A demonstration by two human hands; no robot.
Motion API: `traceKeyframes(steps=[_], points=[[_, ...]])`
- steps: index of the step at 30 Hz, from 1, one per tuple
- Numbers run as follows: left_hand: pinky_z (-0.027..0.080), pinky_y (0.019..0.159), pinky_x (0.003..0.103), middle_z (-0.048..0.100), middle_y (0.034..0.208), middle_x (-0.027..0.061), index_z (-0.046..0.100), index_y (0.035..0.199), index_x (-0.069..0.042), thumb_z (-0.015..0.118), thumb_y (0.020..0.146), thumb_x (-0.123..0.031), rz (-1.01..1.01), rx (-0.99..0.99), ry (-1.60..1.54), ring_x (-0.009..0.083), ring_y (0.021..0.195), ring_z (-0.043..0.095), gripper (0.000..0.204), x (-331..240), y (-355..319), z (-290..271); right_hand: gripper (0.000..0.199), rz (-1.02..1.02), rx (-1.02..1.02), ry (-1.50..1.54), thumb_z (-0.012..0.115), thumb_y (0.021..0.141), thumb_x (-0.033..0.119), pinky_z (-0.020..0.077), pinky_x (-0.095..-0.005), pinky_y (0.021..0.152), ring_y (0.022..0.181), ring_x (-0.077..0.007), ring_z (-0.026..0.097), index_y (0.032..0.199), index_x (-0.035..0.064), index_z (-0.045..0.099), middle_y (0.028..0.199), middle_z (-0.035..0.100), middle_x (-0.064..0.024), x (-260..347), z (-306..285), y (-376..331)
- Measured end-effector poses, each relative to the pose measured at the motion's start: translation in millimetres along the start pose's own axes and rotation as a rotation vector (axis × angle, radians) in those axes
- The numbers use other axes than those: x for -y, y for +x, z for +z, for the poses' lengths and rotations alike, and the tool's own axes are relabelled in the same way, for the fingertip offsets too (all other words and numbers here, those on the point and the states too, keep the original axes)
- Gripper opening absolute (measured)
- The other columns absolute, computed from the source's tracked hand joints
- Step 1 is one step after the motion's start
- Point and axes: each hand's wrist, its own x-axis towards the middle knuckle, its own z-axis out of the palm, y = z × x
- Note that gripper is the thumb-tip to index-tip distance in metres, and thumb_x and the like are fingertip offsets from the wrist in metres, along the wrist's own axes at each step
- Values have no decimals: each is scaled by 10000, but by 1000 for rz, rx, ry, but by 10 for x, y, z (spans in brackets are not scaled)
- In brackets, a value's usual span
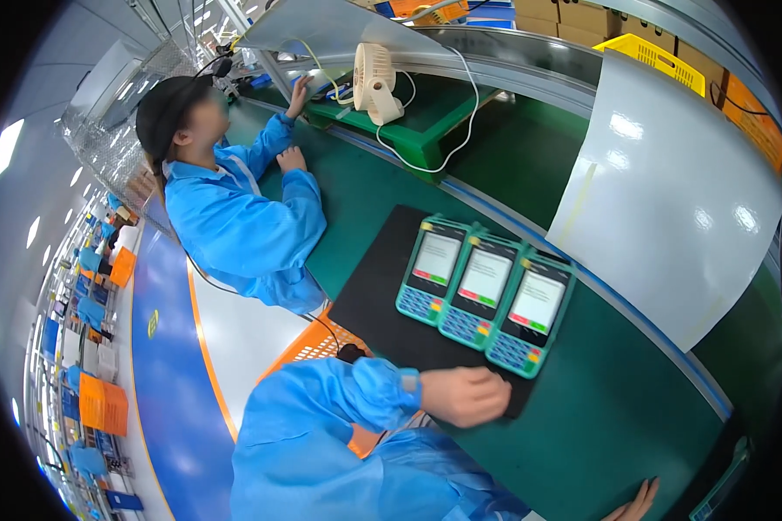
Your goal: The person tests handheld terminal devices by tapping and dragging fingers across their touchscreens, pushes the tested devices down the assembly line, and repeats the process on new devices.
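Note:
Three card payment terminals with lit screens, coloured keys and teal casings lie side by side: the left one (pixel 432 265), the middle one (pixel 480 288) and the right one (pixel 534 311). Under them, a black mat (pixel 369 291) covers part of the green worktop (pixel 608 408). My left hand (pixel 467 397) is curled into a loose fist at the mat's near edge, just below the right terminal and apart from it; nothing shows in it. At the lower edge, only part of my right hand (pixel 639 502) is visible, its fingers stretched out over the worktop.
A co-worker (pixel 235 208) in a blue smock sits at the far left of the bench. Beyond stand a beige fan (pixel 376 85) and its white cable. A glossy pale sheet (pixel 660 191) hangs at the right. A teal-edged object (pixel 725 478) lies by the right rim.

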Motion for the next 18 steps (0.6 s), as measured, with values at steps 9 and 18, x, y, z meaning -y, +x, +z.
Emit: traceKeyframes(steps=[9,18], points=[[418,581,376,504,737,103,526,697,-61,551,777,-213,107,-337,-369,246,685,533,173,-237,-353,854,457,-164,-42,82,343,1004,267,336,-469,1066,1250,-435,437,1330,-16,491,1375,429,-285,1057,1227,299],[374,520,364,491,693,59,506,665,-113,542,808,-255,146,-423,-291,219,653,516,206,-617,-201,1054,412,332,-143,791,392,1020,223,426,-381,986,1150,-291,543,1270,-87,498,1267,550,-214,1551,1145,389]])
